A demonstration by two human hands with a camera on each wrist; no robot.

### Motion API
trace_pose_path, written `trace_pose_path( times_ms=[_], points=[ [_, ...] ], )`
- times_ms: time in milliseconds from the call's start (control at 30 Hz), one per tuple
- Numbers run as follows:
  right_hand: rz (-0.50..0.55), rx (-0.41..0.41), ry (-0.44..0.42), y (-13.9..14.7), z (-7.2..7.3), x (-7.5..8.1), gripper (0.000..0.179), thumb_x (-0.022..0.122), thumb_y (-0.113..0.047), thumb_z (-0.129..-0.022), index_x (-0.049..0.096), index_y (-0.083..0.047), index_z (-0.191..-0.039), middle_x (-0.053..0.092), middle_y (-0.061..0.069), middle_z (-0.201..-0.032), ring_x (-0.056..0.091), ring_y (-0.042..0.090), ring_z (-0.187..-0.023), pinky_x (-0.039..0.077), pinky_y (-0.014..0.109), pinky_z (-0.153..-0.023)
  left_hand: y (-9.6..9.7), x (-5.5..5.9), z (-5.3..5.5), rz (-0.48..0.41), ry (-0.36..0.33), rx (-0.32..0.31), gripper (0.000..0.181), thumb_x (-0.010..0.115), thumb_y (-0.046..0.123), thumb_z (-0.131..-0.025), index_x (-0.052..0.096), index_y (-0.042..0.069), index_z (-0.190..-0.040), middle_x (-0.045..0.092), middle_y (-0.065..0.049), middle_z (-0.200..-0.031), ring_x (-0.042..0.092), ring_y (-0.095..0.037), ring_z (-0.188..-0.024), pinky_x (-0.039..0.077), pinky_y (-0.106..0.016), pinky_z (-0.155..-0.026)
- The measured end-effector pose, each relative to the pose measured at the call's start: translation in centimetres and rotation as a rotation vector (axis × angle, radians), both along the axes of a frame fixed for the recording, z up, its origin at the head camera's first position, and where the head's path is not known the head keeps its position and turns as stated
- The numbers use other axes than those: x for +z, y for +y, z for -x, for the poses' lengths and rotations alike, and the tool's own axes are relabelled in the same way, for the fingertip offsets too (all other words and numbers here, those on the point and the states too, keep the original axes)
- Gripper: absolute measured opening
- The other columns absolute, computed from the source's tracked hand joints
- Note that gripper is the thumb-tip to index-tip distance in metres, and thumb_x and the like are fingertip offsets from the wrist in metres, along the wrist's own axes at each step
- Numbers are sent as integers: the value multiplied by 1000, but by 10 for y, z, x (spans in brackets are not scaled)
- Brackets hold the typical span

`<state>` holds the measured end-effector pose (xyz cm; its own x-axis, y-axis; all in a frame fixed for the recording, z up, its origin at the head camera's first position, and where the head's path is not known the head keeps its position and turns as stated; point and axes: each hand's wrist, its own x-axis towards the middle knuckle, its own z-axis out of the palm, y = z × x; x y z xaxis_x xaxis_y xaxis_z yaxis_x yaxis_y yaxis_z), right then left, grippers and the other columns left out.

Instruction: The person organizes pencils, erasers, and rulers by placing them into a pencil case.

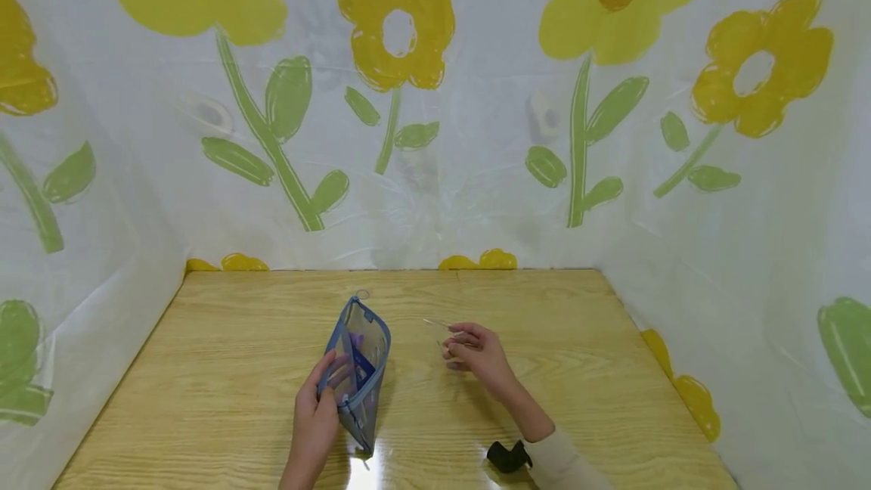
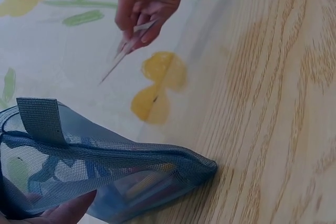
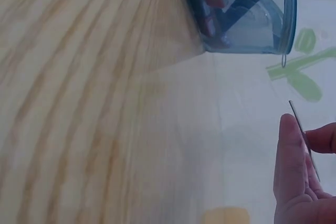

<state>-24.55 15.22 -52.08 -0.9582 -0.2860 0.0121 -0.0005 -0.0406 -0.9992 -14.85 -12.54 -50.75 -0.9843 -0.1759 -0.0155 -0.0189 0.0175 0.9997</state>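
Note:
My left hand (image 1: 317, 418) grips the near left side of a blue mesh zip pouch (image 1: 381, 392), thumb outside. The pouch stands tilted with its mouth spread wide; a dark blue item (image 1: 363, 369) and a small purple item (image 1: 357, 340) show inside. In the left wrist view, the pouch's mesh side (image 2: 131, 156) shows pencil-like shapes through it. To the right of the pouch and apart from it, my right hand (image 1: 479, 358) pinches a slim, pointed metallic tool (image 2: 116, 62) between thumb and fingers. In the right wrist view this tool (image 3: 300, 124) appears edge-on; I cannot tell its exact kind.
The light wooden table (image 1: 231, 369) lies under both hands. White cloth with yellow flowers (image 1: 435, 203) walls in its back and sides. A black object (image 1: 507, 457) sits at the right wrist, beside the pale sleeve (image 1: 565, 463).

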Motion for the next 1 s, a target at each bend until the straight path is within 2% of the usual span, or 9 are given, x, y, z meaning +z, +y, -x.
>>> trace_pose_path(
  times_ms=[133,367,567,767,867,1000],
  points=[
    [32,-4,-4,-11,1,4,44,63,-5,-98,50,13,-136,71,11,-103,71,13,-85,64,35,-78,-1,-1,0,-8,-5,-5,58,21,-8,-100,24,-5,-158,43,-28,-152,48,-43,-138,51,-45,-106],
    [67,-31,15,-42,2,17,38,64,-4,-97,55,10,-132,70,20,-106,71,14,-84,65,37,-77,-2,-2,0,-23,9,-5,58,20,-8,-100,22,-7,-158,42,-29,-153,47,-44,-138,51,-44,-106],
    [132,-46,19,-66,-1,28,33,63,-4,-98,59,7,-128,72,16,-102,72,14,-83,65,36,-76,0,0,-1,-34,12,-3,57,21,-9,-100,23,-7,-157,42,-29,-152,47,-44,-138,50,-43,-106],
    [205,-51,44,-90,-1,40,32,62,-5,-99,59,7,-129,68,28,-109,71,14,-83,65,35,-77,2,1,-1,-38,34,4,57,22,-10,-99,25,-9,-156,43,-30,-150,47,-46,-137,52,-41,-105],
    [226,-69,50,-100,1,44,32,62,-4,-98,59,8,-128,68,30,-109,71,14,-82,64,35,-77,3,0,0,-36,45,1,57,22,-11,-98,26,-9,-155,43,-30,-150,48,-46,-136,52,-39,-105],
    [247,-93,52,-110,2,44,33,61,-3,-98,56,13,-127,71,22,-103,71,12,-80,64,34,-76,4,0,1,-36,53,-8,57,22,-11,-98,26,-9,-155,43,-30,-150,48,-46,-136,52,-41,-105]
  ],
)
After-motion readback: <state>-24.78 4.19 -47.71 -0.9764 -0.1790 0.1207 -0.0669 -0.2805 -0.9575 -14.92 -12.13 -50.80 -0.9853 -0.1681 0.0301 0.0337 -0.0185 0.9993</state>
